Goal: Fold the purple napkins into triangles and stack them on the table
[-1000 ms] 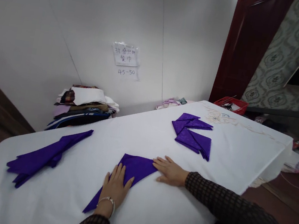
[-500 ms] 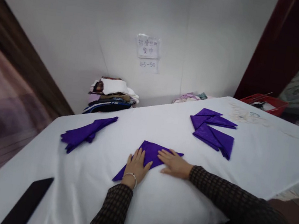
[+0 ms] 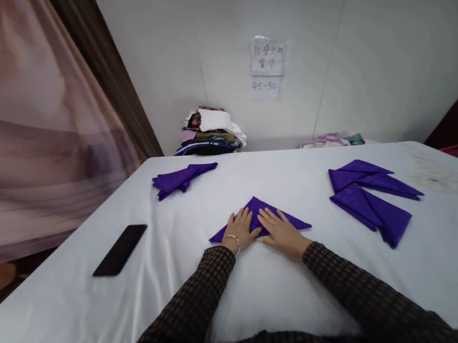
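Note:
A purple cloth napkin point(image 3: 286, 218), folded into a triangle, lies flat on the white-covered table point(image 3: 279, 295) in front of me. My left hand point(image 3: 242, 229), with a bracelet at the wrist, rests palm down on its left half, fingers stretched out. Over the middle of the cloth lies my right hand point(image 3: 282, 232), also flat with its fingers extended. The two hands are close together, the left thumb near the right fingers. Parts of the napkin under both palms are hidden.
A folded purple napkin point(image 3: 184, 179) lies to the left, and further folded purple napkins point(image 3: 374, 200) to the right. A flat black object point(image 3: 121, 250) is near the left edge. Piled clothes point(image 3: 213, 134) stand behind the table; a pink curtain point(image 3: 26, 104) hangs left.
My right hand has slid left along the napkin, closer to my left hand, which stays flat on it. The camera view has turned, shifting the scene.

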Available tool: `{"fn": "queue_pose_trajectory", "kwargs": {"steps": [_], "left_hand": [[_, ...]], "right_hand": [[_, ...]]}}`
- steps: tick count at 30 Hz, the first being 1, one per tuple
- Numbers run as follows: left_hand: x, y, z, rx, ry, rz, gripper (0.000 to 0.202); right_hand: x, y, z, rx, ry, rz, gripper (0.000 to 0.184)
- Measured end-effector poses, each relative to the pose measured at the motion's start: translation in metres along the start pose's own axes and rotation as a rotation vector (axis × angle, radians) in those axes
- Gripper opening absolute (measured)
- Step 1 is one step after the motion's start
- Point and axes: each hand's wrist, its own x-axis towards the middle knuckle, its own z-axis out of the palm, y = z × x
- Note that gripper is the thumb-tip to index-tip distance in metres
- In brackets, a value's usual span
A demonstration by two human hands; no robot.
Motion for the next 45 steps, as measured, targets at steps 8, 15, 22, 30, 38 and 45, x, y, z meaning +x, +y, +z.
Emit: {"fn": "queue_pose_trajectory", "kwargs": {"steps": [8, 15, 22, 30, 38, 45], "left_hand": [[-0.039, -0.016, -0.011, -0.126, 0.192, 0.044, 0.054], [-0.104, -0.072, -0.012, -0.250, 0.426, -0.264, 0.034], [-0.100, -0.071, -0.009, -0.279, 0.413, -0.218, 0.014], [-0.106, -0.060, -0.012, -0.262, 0.431, -0.169, 0.008], [-0.113, -0.059, -0.013, -0.309, 0.414, -0.010, 0.012], [-0.110, -0.058, -0.009, -0.259, 0.334, -0.080, 0.022]], "right_hand": [[0.008, 0.016, 0.025, 0.021, -0.002, 0.039, 0.077], [0.006, 0.019, 0.028, 0.027, 0.006, 0.015, 0.076], [0.004, 0.023, 0.022, 0.033, -0.052, 0.010, 0.076], [0.002, 0.030, 0.018, 0.046, -0.063, -0.029, 0.074], [-0.003, 0.032, 0.009, 0.085, -0.090, -0.049, 0.075], [-0.004, 0.032, 0.005, 0.123, -0.102, -0.064, 0.075]]}}
